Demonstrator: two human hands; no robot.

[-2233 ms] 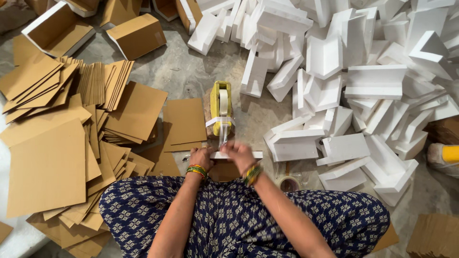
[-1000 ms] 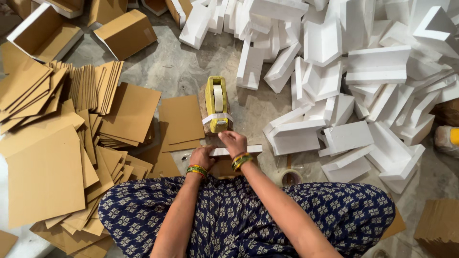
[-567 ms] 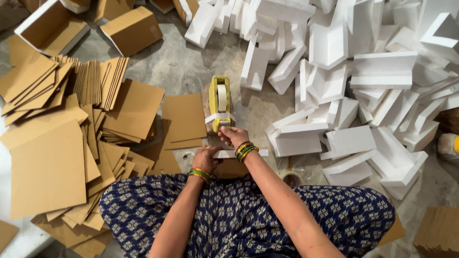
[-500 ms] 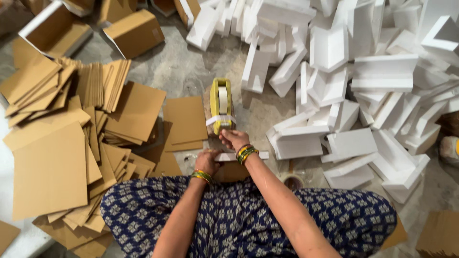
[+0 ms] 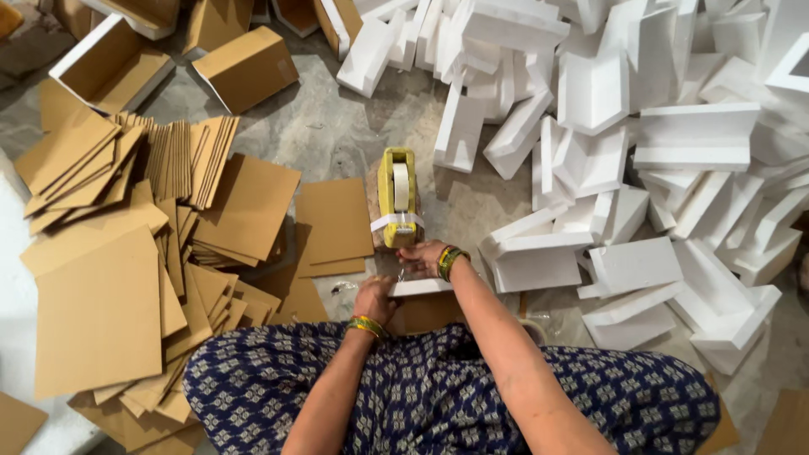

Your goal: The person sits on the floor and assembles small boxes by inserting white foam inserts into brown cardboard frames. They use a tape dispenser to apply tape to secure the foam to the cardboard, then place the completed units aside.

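Our right hand [image 5: 424, 254] pinches clear tape at the yellow tape dispenser [image 5: 397, 197], while our left hand [image 5: 375, 297] presses flat on the white foam-edged box [image 5: 421, 288] (loosely braced); the strip could wrinkle or stick askew.

We are in a packing workshop: flat brown cardboard sheets [image 5: 101, 312] and white foam blocks [image 5: 691, 139] cover the concrete floor [image 5: 337, 126].

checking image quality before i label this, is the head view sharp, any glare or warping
Head view: mostly sharp and evenly lit, with soft shadows under the cardboard sheets; the white foam blocks are bright at upper right, losing some surface detail; wide-angle bending shows toward the edges; the left hand and right hand by the yellow tape dispenser look slightly soft.
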